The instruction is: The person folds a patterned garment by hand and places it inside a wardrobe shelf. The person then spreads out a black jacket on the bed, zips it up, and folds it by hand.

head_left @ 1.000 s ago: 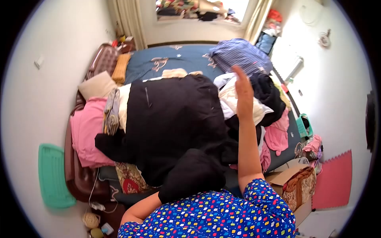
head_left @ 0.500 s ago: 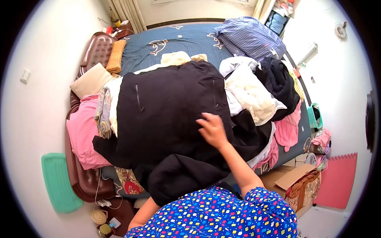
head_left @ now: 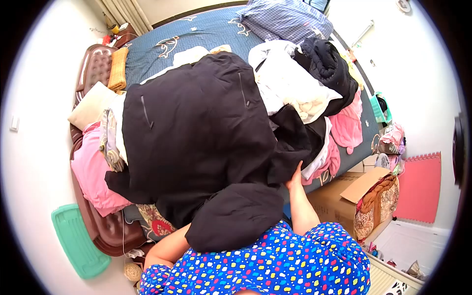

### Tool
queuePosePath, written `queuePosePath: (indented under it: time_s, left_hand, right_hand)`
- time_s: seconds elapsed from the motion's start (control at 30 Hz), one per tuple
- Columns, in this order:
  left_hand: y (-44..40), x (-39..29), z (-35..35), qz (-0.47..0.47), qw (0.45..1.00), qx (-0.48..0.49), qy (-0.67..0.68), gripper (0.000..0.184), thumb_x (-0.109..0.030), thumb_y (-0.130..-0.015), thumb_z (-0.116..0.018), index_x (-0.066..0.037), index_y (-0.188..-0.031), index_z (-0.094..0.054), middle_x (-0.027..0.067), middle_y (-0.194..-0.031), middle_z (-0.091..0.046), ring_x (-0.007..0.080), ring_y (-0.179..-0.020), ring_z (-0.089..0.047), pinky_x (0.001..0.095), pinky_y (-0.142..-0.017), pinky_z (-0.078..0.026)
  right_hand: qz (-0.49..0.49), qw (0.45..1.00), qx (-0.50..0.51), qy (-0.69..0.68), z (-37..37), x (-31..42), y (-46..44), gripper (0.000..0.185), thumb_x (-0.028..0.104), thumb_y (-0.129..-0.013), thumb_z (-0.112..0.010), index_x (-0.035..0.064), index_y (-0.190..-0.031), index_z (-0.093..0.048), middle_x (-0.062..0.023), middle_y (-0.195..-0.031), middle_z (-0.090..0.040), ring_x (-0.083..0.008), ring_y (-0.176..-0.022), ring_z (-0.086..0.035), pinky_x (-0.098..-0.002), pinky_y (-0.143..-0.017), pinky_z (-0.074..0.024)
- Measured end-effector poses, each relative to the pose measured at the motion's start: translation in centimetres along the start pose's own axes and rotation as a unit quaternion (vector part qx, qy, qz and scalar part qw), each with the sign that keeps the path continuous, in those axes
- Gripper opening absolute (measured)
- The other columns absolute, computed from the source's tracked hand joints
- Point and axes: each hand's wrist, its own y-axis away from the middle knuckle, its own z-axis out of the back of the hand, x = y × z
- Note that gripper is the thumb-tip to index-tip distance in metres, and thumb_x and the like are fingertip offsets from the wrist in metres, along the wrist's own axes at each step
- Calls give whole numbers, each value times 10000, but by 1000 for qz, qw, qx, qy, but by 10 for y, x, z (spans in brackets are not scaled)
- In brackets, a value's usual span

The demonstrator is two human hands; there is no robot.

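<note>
A large black hooded jacket [head_left: 196, 123] lies spread over the bed with its two zipped pockets showing. Its hood [head_left: 236, 216] rests close against my body. My right hand [head_left: 295, 177] is at the edge of the jacket's right-hand sleeve, closed on the cloth, with some fingers hidden beneath it. My left forearm runs under the hood, which covers the left hand, so its fingers cannot be seen. White clothes [head_left: 290, 81] are heaped beyond the right sleeve, and pink clothing [head_left: 96, 172] is piled to the left.
Beneath everything is a bed with a blue dolphin-print sheet [head_left: 206, 37]. A checked blue cloth [head_left: 285, 19] and a dark puffy garment [head_left: 329, 64] lie at the far right. An open cardboard box [head_left: 334, 196] stands right of the bed; a green plastic lid [head_left: 81, 241] leans at left.
My right hand has moved from above the jacket's front down and right to its sleeve edge, now closed on it. The view has shifted, and the hood sits farther right against my body.
</note>
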Motion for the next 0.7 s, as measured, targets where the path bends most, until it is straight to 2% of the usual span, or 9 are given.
queuePosePath:
  time_s: [0.1, 0.17, 0.2, 0.23, 0.37, 0.43, 0.5, 0.57, 0.7]
  left_hand:
    - [6, -9, -4, -10, 1000, -11, -2, 323, -272, -838, -586, -96, -1104, -643, 85, -1029, -603, 285, -985, -564, 401, -812, -473]
    - [11, -13, -5, -16, 1000, -21, -4, 324, -273, -838, -585, -98, -1104, -643, 84, -1026, -603, 284, -984, -564, 400, -809, -474]
    - [16, -17, -5, -18, 1000, -25, -4, 324, -274, -839, -584, -98, -1105, -643, 84, -1025, -603, 284, -984, -565, 400, -808, -475]
    - [19, -19, -6, -21, 999, -30, -5, 324, -274, -839, -584, -99, -1105, -643, 83, -1023, -603, 284, -983, -565, 399, -807, -475]
    - [37, -28, -8, -34, 998, -51, -3, 325, -277, -840, -582, -102, -1107, -643, 82, -1018, -602, 282, -981, -566, 397, -802, -477]
    - [45, -31, -9, -35, 998, -57, -3, 326, -279, -840, -581, -103, -1108, -642, 81, -1016, -602, 281, -980, -567, 395, -800, -478]
    - [54, -34, -8, -32, 998, -62, -2, 327, -280, -841, -581, -104, -1109, -642, 80, -1013, -602, 280, -979, -567, 394, -798, -479]
    - [60, -36, -8, -33, 997, -67, 1, 327, -282, -841, -580, -106, -1110, -642, 80, -1010, -602, 279, -978, -568, 393, -795, -480]
    - [70, -40, -11, -31, 997, -73, 6, 328, -284, -842, -578, -108, -1111, -642, 78, -1005, -602, 277, -975, -569, 391, -791, -482]
  right_hand:
    - [38, 994, 71, -73, -36, 8, 22, 802, 698, -825, -552, 96, -1352, -498, -101, -1334, -562, -316, -1201, -533, -501, -1054, -380]
    - [70, 992, 101, -15, -46, 26, 28, 617, 539, -868, -599, 74, -1272, -569, -97, -1298, -591, -319, -1192, -540, -498, -1051, -386]
    - [28, 998, 59, -13, -78, 46, 73, 446, 364, -865, -624, 43, -1175, -623, -112, -1220, -635, -309, -1143, -578, -458, -1034, -420]
    - [123, 981, 149, -17, -82, 54, 65, 403, 291, -826, -638, 12, -1117, -636, -124, -1140, -668, -297, -1061, -626, -414, -984, -471]
    - [311, 930, 186, 65, -157, 103, 122, 384, 138, -764, -620, -15, -1116, -610, -140, -1062, -669, -284, -944, -665, -390, -879, -538]
    - [454, 837, 213, 220, -221, 100, 155, 406, 93, -774, -597, -42, -1157, -579, -150, -1032, -660, -259, -892, -658, -387, -833, -545]
    - [606, 605, 164, 490, -266, 78, 165, 468, 91, -751, -585, -13, -1207, -574, -163, -970, -686, -281, -859, -672, -395, -778, -544]
    - [570, 434, 146, 682, -314, 20, 235, 532, 77, -732, -591, 41, -1262, -563, -157, -893, -671, -291, -790, -660, -364, -782, -536]
    - [476, 187, 386, 768, -298, -70, 206, 641, 134, -705, -664, 169, -1333, -541, -168, -940, -659, -326, -871, -645, -399, -782, -512]
